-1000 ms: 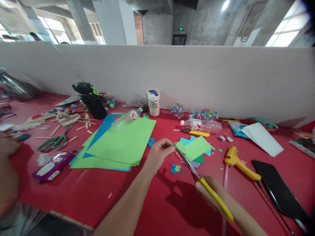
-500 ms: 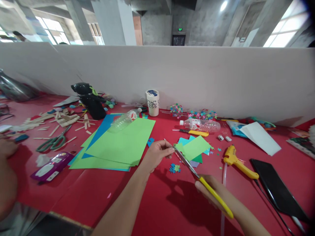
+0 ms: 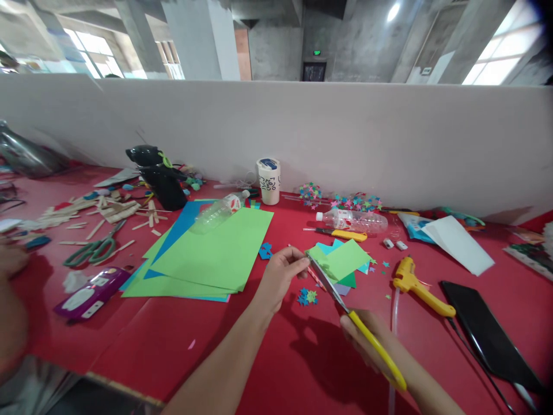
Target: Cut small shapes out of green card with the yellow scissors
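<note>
My right hand (image 3: 367, 331) grips a pair of scissors (image 3: 375, 346) with yellow handles. Their metal blades point up and left, looking nearly closed, with the tips beside my left fingertips. My left hand (image 3: 280, 271) pinches thumb against forefinger; whatever is between them is too small to make out. Behind the blades lie cut paper pieces, a light green one (image 3: 348, 259) on top. A pinkish-red strip (image 3: 317, 278) lies partly hidden by the blades. Below my left fingers sits a little pile of blue and green stars (image 3: 307, 297).
Large green sheets (image 3: 207, 253) lie left, with a plastic bottle (image 3: 222, 210) on top. A yellow glue gun (image 3: 419, 288) and a black tablet-like slab (image 3: 484, 328) are at right. A cup (image 3: 268, 181) and yellow cutter (image 3: 349, 235) stand farther back. Another person's arm (image 3: 11, 300) shows at left.
My left hand has shifted slightly right, toward the scissors. The scissors' handles have swung a little to the left. The things on the table lie as before.
</note>
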Available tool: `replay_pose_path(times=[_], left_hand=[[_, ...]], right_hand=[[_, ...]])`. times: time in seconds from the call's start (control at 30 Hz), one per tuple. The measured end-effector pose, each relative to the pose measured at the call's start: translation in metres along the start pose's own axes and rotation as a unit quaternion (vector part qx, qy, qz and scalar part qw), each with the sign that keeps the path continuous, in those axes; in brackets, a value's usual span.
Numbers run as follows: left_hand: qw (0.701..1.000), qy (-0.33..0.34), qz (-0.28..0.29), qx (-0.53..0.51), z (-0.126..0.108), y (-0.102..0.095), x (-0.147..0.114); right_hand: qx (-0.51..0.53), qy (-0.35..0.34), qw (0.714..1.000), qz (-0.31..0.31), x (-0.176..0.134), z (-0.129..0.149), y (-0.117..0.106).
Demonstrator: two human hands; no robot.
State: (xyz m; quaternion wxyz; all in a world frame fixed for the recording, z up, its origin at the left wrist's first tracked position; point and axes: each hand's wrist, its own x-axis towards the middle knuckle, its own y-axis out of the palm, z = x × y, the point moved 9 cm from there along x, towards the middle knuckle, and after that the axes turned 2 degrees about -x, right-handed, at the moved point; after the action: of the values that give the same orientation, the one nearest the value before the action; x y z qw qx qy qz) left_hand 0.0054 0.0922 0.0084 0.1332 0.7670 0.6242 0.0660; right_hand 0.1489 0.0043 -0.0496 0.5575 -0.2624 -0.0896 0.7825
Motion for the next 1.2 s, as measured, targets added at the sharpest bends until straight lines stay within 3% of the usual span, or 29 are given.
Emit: replay_pose_path(times=[0.23, 0.47, 0.63, 0.8, 1.2], left_hand=[[0.999, 0.035, -0.001, 0.012, -0.012, 0.007, -0.007], [0.999, 0.032, -0.01, 0.008, -0.012, 0.007, -0.008], [0.999, 0.038, -0.011, 0.02, -0.014, 0.008, -0.009], [0.999, 0.037, -0.017, 0.025, -0.014, 0.007, -0.008], [0.996, 0.065, -0.041, 0.04, -0.016, 0.003, -0.007]], right_hand=[[-0.01, 0.009, 1.0, -0.021, -0.001, -0.002, 0.0], [0.034, 0.025, 0.999, 0.003, -0.006, 0.003, 0.006], [0.007, 0.0, 1.0, -0.011, -0.007, 0.01, 0.003], [0.027, 0.03, 0.999, -0.008, -0.008, 0.004, 0.004], [-0.009, -0.015, 0.999, -0.039, -0.003, 0.006, 0.001]])
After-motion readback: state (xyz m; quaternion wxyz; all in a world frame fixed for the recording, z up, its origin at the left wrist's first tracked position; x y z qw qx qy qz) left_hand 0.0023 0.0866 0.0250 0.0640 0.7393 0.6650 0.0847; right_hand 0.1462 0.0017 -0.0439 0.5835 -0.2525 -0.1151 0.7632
